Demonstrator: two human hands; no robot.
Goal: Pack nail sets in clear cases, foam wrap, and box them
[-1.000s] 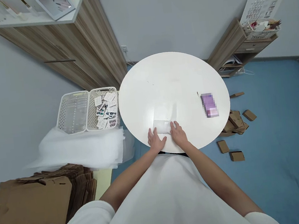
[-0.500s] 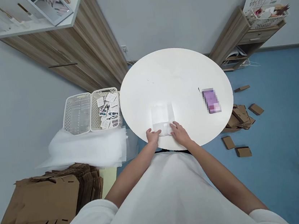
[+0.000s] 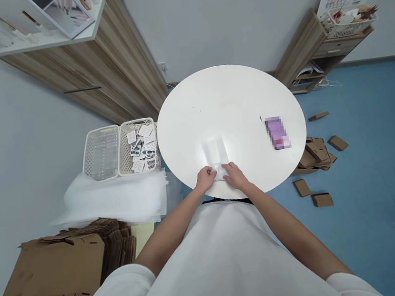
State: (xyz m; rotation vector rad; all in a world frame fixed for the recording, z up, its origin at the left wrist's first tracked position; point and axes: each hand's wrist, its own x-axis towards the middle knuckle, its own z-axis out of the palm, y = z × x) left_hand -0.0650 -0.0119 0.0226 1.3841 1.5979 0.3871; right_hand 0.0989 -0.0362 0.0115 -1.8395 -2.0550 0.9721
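Observation:
A translucent white foam sheet (image 3: 216,150) lies near the front edge of the white oval table (image 3: 228,101), its near part folded over. My left hand (image 3: 205,178) grips the sheet's left side, fingers curled in against it. On the right side of the folded part, my right hand (image 3: 235,176) pinches the sheet with thumb and fingers. Whether something lies inside the fold is not clear.
Left of the table stand a white basket (image 3: 121,152) of carded small items and another basket (image 3: 84,157) of clear cases. Foam sheets (image 3: 113,196) and flat cardboard boxes (image 3: 64,265) are stacked nearer. A pixelated purple object (image 3: 276,132) lies right; folded boxes (image 3: 322,200) are on the floor.
My left hand has shifted slightly right and its fingers have curled in, folding the sheet's left side inward. The sheet looks narrower. My right hand has stayed nearly in place.

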